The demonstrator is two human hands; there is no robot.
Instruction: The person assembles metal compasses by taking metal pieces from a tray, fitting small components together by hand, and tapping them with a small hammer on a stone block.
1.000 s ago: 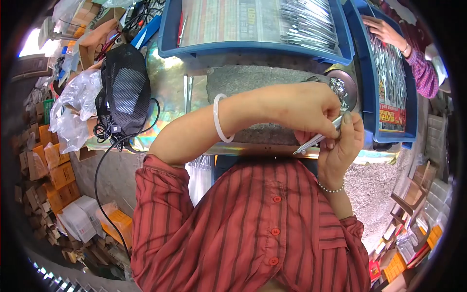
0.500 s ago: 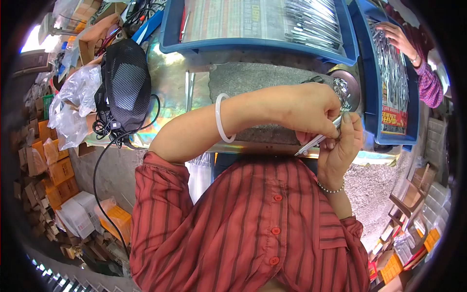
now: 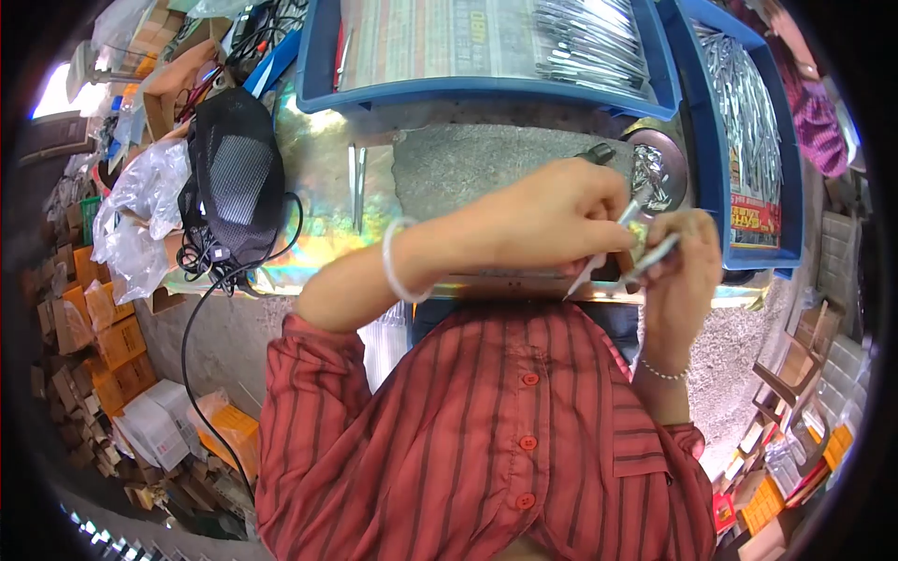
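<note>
My left hand (image 3: 552, 220), with a white bangle on the wrist, reaches across in front of my red striped shirt and pinches a slim silver metal piece (image 3: 587, 271) that points down to the left. My right hand (image 3: 687, 271), with a bead bracelet on the wrist, holds a second slim silver piece (image 3: 657, 252) just to the right. The two pieces lie close together but apart. Both hands hover over the near edge of a grey mat (image 3: 449, 168) on the shiny table.
A round metal dish (image 3: 675, 150) with small shiny parts stands beyond my hands. Two blue trays (image 3: 468, 91) (image 3: 708, 140) hold several silver pieces. A black mesh bag (image 3: 234, 178) and plastic bags (image 3: 140, 215) lie left. Another person's sleeve (image 3: 814, 117) shows top right.
Both hands held one silver piece together; now they have drawn apart, each with its own piece. The other person's hand has left the right tray.
</note>
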